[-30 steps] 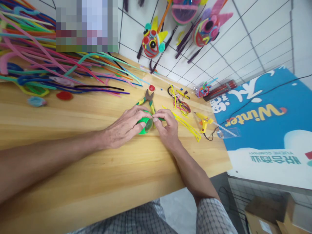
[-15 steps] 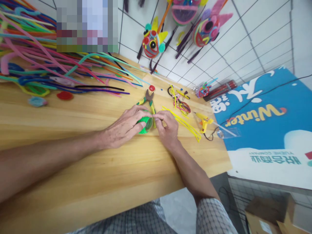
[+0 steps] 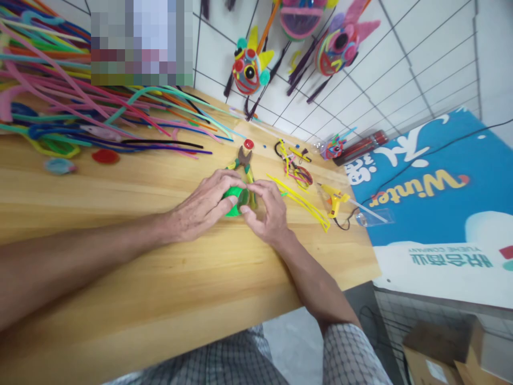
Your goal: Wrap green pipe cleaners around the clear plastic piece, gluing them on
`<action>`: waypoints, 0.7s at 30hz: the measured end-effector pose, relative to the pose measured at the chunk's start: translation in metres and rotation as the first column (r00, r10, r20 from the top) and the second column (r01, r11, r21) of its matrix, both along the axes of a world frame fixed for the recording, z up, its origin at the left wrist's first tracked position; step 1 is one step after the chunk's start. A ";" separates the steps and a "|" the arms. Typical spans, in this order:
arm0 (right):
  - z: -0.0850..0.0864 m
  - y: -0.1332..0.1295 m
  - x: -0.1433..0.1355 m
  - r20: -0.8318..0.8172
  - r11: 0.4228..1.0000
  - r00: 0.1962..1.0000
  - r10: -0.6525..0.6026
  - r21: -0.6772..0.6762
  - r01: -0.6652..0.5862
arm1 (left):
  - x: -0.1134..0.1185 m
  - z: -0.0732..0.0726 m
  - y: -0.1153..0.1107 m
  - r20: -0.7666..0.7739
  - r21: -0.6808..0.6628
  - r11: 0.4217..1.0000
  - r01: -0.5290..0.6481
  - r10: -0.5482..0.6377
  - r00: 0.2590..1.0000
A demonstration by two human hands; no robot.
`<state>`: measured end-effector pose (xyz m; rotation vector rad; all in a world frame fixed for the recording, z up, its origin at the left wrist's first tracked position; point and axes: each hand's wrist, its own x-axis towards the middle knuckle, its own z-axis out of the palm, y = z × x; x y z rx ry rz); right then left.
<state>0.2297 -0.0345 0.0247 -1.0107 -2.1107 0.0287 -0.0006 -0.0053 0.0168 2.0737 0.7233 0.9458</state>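
Observation:
A small round piece (image 3: 233, 206), bright green with a clear, see-through face on its right side, is held low over the table between my hands. My left hand (image 3: 208, 206) wraps its far and left sides, thumb across the near side. Curved around the clear side is my right hand (image 3: 269, 208), its forefinger meeting the left fingertips and its thumb at the near edge. A short green tip (image 3: 284, 194) pokes out beyond the right knuckles; what it belongs to is hidden. Just behind the hands lie cutting pliers (image 3: 244, 158) with green and yellow handles, partly covered.
Many coloured pipe cleaners (image 3: 120, 117) spread across the left back. Yellow pipe cleaners (image 3: 308, 206) and a yellow glue gun (image 3: 334, 199) lie to the right. A red cap (image 3: 249, 144) sits behind the pliers. Decorated masks (image 3: 247, 72) hang on the tiled wall.
My right thumb has moved from a pinch at the forefinger down to the near edge of the green piece, spreading the hand around it. The green tip now shows beside the right knuckles.

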 end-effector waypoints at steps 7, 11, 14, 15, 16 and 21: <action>-0.011 0.001 -0.001 0.022 0.997 0.999 -0.025 -0.075 0.026 | -0.002 0.003 0.000 0.026 -0.033 0.999 0.034 -0.033 0.999; -0.014 0.002 -0.003 0.008 0.997 1.000 -0.029 -0.070 0.030 | -0.002 0.006 0.001 -0.029 -0.033 0.999 0.025 -0.026 0.999; -0.014 0.001 -0.004 0.001 0.999 1.000 -0.019 -0.037 0.019 | -0.001 0.008 0.002 -0.059 -0.021 1.000 0.017 -0.018 0.998; -0.014 0.001 -0.005 -0.003 1.000 1.000 -0.015 -0.018 0.015 | -0.001 0.008 0.002 -0.057 -0.014 1.000 0.016 -0.017 0.998; -0.015 0.001 -0.005 -0.005 1.000 1.000 -0.013 -0.005 0.013 | -0.001 0.007 0.002 -0.055 -0.009 1.000 0.015 -0.015 0.998; -0.017 -0.001 -0.005 0.019 0.999 0.999 -0.033 -0.035 0.033 | -0.001 0.004 0.002 -0.059 -0.007 1.000 0.004 -0.004 0.998</action>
